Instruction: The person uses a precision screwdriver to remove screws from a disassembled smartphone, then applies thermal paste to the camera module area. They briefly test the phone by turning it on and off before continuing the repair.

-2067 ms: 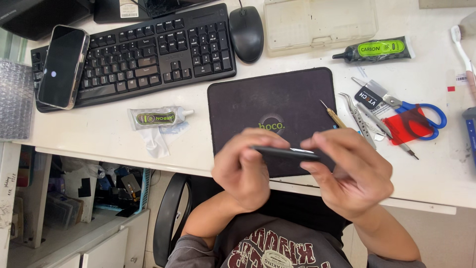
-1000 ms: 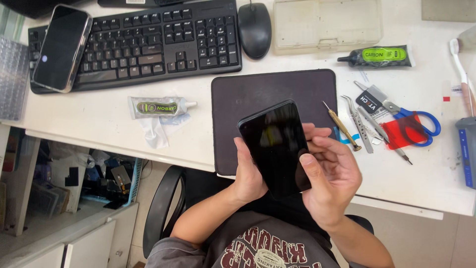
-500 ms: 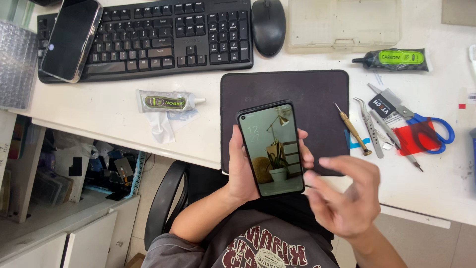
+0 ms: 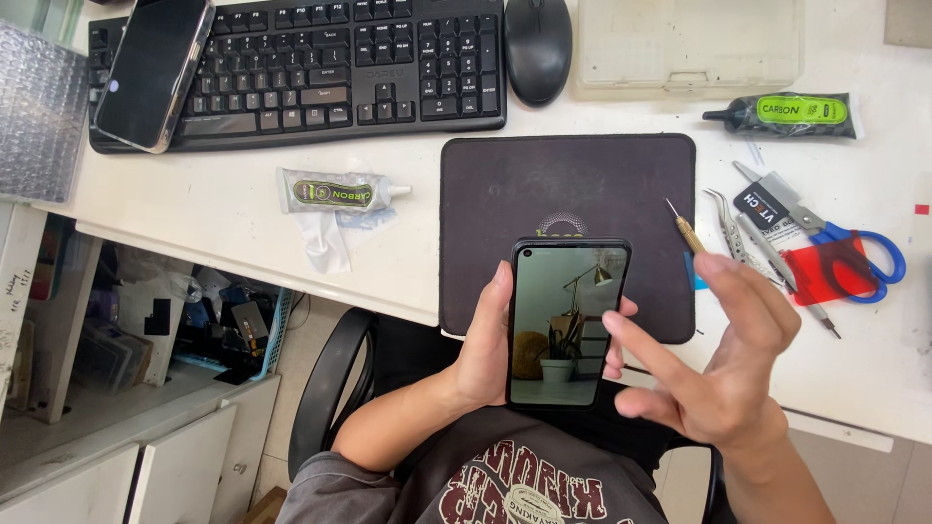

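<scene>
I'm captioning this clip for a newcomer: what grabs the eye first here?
The lit smartphone held upright in the left hand, low in the middle, with the right hand spread open beside it, forefinger at its edge. Behind it lie a dark mat and, top left, a black keyboard with a second phone resting on it.

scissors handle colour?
Blue handles on the scissors, right of the mat; head view.
</scene>
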